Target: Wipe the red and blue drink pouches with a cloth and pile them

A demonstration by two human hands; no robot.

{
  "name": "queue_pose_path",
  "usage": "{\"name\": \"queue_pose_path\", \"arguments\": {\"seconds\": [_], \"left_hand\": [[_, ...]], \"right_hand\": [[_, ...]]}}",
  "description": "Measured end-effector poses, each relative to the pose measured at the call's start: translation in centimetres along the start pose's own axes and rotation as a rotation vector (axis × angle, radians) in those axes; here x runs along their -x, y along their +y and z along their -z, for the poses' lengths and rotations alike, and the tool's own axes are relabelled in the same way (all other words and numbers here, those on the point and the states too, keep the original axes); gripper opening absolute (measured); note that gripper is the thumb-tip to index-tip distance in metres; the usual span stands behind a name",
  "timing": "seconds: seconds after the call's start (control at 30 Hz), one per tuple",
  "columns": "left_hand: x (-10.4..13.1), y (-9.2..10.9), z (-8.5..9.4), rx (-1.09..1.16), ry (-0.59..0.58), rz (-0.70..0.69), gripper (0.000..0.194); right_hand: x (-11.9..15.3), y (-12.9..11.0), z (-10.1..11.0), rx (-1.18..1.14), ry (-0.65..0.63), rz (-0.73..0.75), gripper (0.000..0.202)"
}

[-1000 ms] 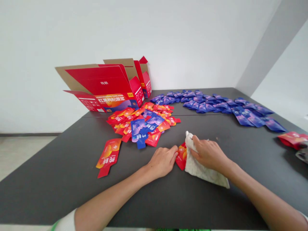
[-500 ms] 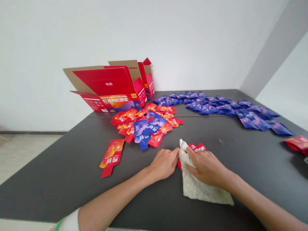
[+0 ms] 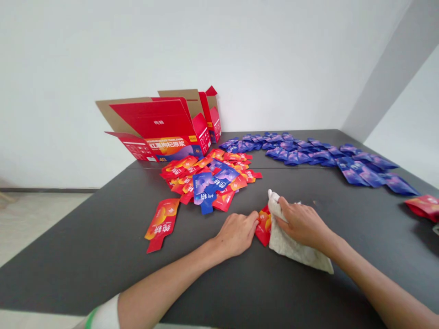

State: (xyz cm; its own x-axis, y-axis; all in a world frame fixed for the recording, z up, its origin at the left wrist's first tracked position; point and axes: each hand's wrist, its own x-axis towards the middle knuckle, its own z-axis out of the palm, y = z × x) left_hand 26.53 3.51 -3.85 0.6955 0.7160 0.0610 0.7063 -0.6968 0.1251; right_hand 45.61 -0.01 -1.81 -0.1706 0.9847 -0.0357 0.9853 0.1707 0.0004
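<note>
A red and orange spouted pouch (image 3: 263, 227) lies flat on the dark table between my hands. My left hand (image 3: 236, 232) is closed, its fingertips pinching the pouch's left edge. In my right hand (image 3: 303, 224) is a pale cloth (image 3: 291, 251), pressed down over the pouch's right side. The cloth hides that part of the pouch, and its lower corner trails on the table towards me. Left of my left hand, a single red pouch (image 3: 163, 221) lies by itself.
Behind my left hand is a pile of red pouches (image 3: 178, 167) with blue pouches (image 3: 223, 176) on top. Open red cartons (image 3: 171, 141) stand at the back left. Rows of blue pouches (image 3: 298, 155) stretch across the back right. Another red pouch (image 3: 425, 204) sits at the right edge.
My right hand has slid the cloth to the right across the pouch, uncovering its left part. My left hand keeps its place at the pouch's edge.
</note>
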Motion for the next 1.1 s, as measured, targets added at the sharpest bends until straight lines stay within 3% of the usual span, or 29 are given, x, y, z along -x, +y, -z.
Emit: {"name": "queue_pose_path", "arguments": {"seconds": [0.13, 0.27, 0.43, 0.6, 0.77, 0.9, 1.03, 1.1], "left_hand": [[0.04, -0.14, -0.09, -0.003, 0.013, -0.029, 0.031], [0.04, -0.24, -0.20, -0.020, 0.022, -0.023, 0.031], [0.01, -0.38, -0.36, -0.008, 0.023, -0.043, 0.031], [0.03, -0.29, -0.39, -0.025, 0.028, -0.021, 0.032], [0.05, -0.33, -0.33, -0.003, 0.026, -0.046, 0.031], [0.03, -0.37, -0.38, -0.004, 0.030, -0.032, 0.032], [0.09, -0.40, -0.42, -0.003, 0.029, -0.044, 0.031], [0.10, -0.42, -0.44, -0.004, 0.035, -0.053, 0.030]], "right_hand": [[0.06, -0.13, -0.12, -0.052, -0.010, 0.147, 0.042], [-0.07, 0.05, -0.30, -0.007, 0.009, -0.033, 0.038], [-0.03, -0.30, -0.39, -0.063, 0.014, 0.166, 0.041], [-0.22, -0.04, -0.21, -0.024, 0.001, -0.035, 0.037], [-0.12, -0.14, -0.37, -0.087, 0.004, 0.142, 0.038], [-0.34, 0.35, -0.61, -0.020, 0.028, -0.053, 0.038], [-0.01, 0.02, -0.89, -0.065, 0.023, 0.137, 0.041], [0.03, -0.02, -0.97, -0.082, 0.022, 0.151, 0.042]]}}
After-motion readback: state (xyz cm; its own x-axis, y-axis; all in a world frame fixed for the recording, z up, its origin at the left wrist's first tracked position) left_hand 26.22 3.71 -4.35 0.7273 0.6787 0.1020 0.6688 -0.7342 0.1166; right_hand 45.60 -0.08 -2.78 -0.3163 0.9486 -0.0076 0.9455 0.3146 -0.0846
